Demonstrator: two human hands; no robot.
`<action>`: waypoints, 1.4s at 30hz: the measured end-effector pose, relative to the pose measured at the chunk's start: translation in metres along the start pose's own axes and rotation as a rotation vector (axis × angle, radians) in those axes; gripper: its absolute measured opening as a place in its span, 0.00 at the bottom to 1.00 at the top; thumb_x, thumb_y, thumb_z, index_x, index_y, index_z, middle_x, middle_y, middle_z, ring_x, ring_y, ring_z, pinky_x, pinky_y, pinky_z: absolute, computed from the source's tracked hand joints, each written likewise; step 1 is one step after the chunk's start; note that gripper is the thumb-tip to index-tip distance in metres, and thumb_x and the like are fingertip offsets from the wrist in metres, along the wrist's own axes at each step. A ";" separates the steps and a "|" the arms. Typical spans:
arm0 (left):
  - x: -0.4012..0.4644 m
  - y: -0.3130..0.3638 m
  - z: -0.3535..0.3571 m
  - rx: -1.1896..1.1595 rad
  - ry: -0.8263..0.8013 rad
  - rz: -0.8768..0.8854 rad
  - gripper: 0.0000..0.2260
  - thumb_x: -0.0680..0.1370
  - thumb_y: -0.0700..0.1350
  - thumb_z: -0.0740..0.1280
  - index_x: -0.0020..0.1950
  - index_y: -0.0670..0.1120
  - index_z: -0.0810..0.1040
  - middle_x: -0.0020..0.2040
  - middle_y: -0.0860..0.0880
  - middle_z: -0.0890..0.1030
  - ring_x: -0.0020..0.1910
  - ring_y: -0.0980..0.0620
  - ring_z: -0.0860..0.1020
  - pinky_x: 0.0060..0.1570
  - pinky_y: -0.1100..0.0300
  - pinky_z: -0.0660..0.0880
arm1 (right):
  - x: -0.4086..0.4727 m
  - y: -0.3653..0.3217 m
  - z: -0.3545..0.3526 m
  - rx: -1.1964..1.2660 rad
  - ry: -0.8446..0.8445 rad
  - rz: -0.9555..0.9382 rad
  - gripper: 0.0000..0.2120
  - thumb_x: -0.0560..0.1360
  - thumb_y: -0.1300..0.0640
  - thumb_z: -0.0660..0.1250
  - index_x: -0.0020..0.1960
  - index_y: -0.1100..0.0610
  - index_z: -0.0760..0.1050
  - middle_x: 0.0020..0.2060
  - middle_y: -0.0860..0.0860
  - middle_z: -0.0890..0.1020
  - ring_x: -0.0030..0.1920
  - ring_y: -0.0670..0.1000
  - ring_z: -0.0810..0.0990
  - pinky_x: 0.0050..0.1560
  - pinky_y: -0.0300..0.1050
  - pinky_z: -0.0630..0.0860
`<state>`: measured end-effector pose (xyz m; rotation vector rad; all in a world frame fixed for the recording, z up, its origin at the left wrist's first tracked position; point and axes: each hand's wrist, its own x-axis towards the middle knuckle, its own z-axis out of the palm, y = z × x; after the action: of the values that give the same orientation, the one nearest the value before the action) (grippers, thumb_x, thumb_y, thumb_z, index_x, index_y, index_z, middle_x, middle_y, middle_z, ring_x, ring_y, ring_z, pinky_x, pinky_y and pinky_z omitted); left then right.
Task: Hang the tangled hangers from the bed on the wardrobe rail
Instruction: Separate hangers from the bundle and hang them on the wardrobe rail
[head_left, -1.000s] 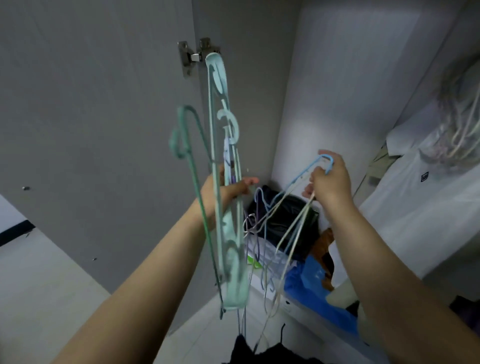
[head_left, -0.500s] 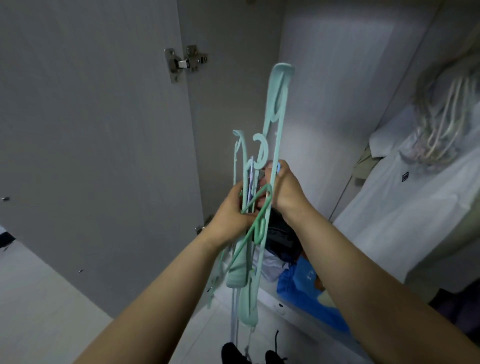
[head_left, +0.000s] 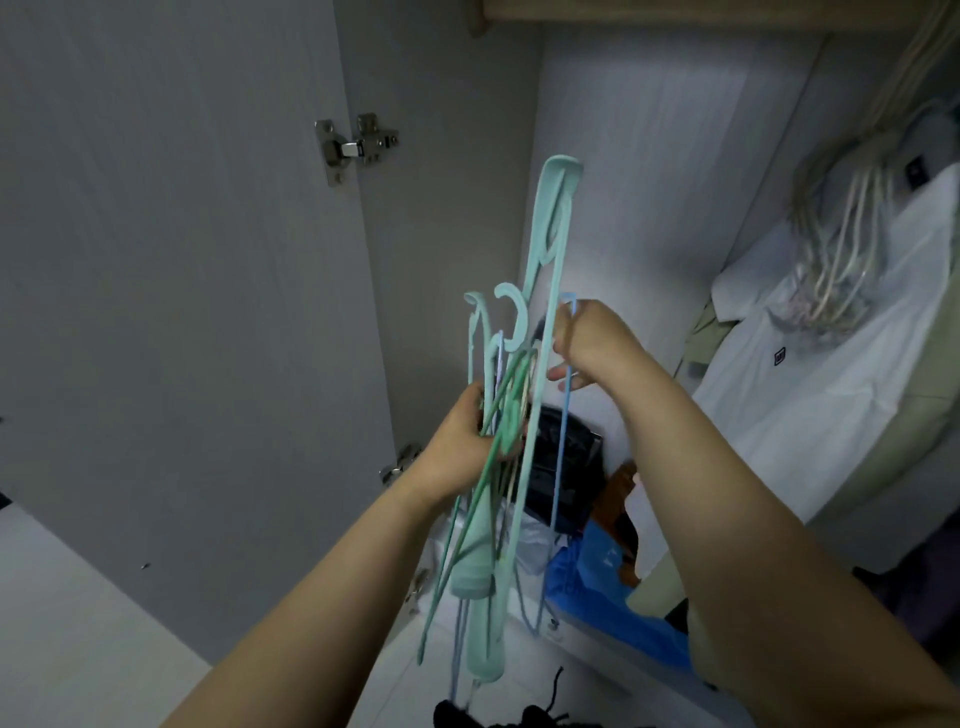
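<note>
The left hand (head_left: 462, 441) has its fingers curled round a tangled bundle of mint-green plastic and thin wire hangers (head_left: 511, 415), held upright before the open wardrobe. Just beside it, the right hand (head_left: 589, 340) pinches a pale blue wire hanger (head_left: 563, 447) at its top. Beyond, the grey wardrobe door (head_left: 182, 260) stands close on the left, and a white shirt (head_left: 831, 374) with a small dark unreadable label hangs on the right.

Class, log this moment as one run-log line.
left hand: grips hanger bundle | right hand: pinches blue hanger | location: open wardrobe | hung: not yet
</note>
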<state>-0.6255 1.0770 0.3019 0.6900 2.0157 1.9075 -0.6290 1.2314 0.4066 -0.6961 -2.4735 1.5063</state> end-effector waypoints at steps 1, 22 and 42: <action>-0.002 -0.002 -0.004 -0.002 -0.024 -0.007 0.23 0.63 0.46 0.75 0.57 0.47 0.75 0.46 0.49 0.83 0.47 0.52 0.81 0.50 0.55 0.77 | 0.003 0.000 -0.009 0.079 0.013 0.043 0.15 0.82 0.52 0.52 0.46 0.57 0.73 0.33 0.57 0.77 0.30 0.57 0.79 0.35 0.49 0.80; 0.016 0.028 -0.079 -0.152 0.082 0.037 0.02 0.78 0.36 0.65 0.50 0.41 0.77 0.37 0.49 0.81 0.37 0.54 0.80 0.43 0.65 0.77 | 0.007 0.072 -0.092 0.169 0.434 -0.200 0.12 0.81 0.57 0.53 0.38 0.50 0.65 0.42 0.54 0.82 0.31 0.43 0.75 0.26 0.36 0.71; 0.070 0.096 -0.064 -0.692 -0.149 0.080 0.19 0.57 0.43 0.83 0.43 0.44 0.81 0.36 0.49 0.77 0.33 0.55 0.78 0.36 0.63 0.78 | 0.042 0.021 -0.108 0.148 0.544 -0.667 0.22 0.79 0.47 0.48 0.60 0.61 0.70 0.53 0.52 0.75 0.48 0.43 0.71 0.53 0.37 0.66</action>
<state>-0.7037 1.0602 0.4111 0.6894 1.1253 2.3116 -0.6190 1.3452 0.4360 -0.1733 -1.8798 1.0496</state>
